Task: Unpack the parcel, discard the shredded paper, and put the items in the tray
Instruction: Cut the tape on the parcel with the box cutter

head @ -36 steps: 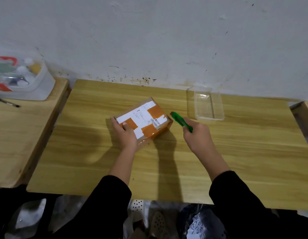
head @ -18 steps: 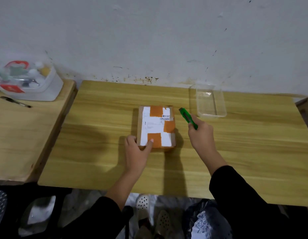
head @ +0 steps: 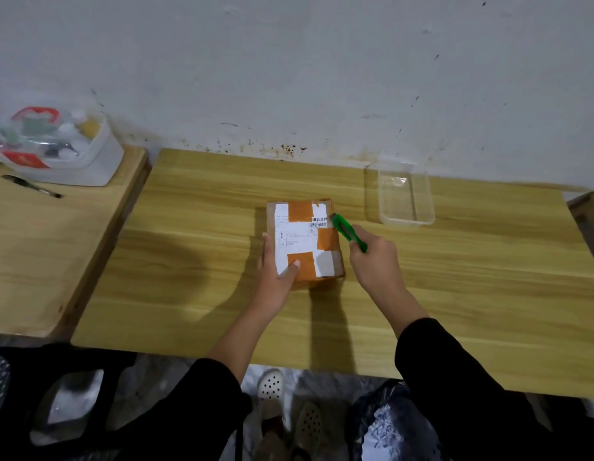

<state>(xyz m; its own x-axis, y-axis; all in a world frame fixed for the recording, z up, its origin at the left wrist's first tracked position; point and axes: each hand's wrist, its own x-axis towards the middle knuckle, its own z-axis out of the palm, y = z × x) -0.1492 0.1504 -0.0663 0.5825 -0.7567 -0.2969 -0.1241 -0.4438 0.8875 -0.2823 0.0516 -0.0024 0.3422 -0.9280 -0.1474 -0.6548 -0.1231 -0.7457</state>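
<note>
1. Since the earlier frames the parcel (head: 302, 241) has been turned square (it sat skewed a second ago), and the right hand (head: 375, 264) has brought the green cutter (head: 347, 229) in to its right edge.
2. Table (head: 455, 311): wooden top under both hands, carries everything in the task.
3. Parcel: taped cardboard box between the two hands, flat on the table, label up, flaps not yet opened.
4. Tray (head: 430, 207): clear plastic, beyond the right hand and slightly to its right, apart from the parcel, nothing in it.
5. Left hand (head: 277, 281): holds the parcel's near left corner, thumb on top, fingers along the left side.
6. Right hand: fingers wrapped round the cutter handle, just right of the parcel. Hands are apart, box between them.
7. Cutter: tip points away from the person and meets the parcel's far right corner; touching or a hair off, cannot tell.
8. Read: parcel is braced and the blade lined up, so cutting the tape is likely next. Unpacking, paper discard and tray loading all remain undone.
</note>
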